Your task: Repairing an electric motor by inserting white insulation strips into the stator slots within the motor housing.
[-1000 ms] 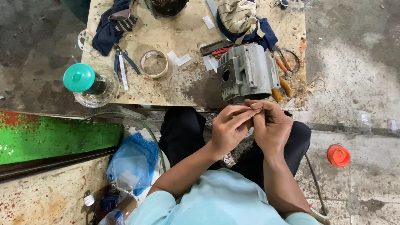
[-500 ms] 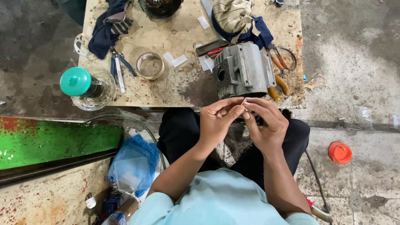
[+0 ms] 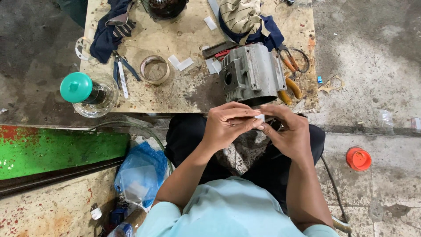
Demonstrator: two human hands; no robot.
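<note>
Seated person, seen from above, both hands raised over the lap just in front of the bench (image 3: 131,94) edge. Left hand (image 3: 226,125) and right hand (image 3: 287,131) meet fingertip to fingertip; between them a small white slip (image 3: 259,117), pinched from both sides, mostly hidden by the fingers. Cannot tell what the slip is made of.

Directly beyond the hands, on the near edge of the bench: grey cast-metal motor housing (image 3: 251,74), lying on its side, open end toward the person. Orange-handled pliers (image 3: 289,85) just to its right. Similar white slips (image 3: 180,63) scattered on the wood left of the housing. Roll of tape (image 3: 154,69) lying flat beside them; blue-handled pliers (image 3: 123,70) further left. Clear jar with teal lid (image 3: 81,90) at the bench's left corner. Dark blue cloth (image 3: 107,33) at the far left, striped cloth (image 3: 241,15) at the far middle.

On the floor: blue plastic bag (image 3: 140,173) beside the person's left knee, orange cap (image 3: 358,159) well off to the right
</note>
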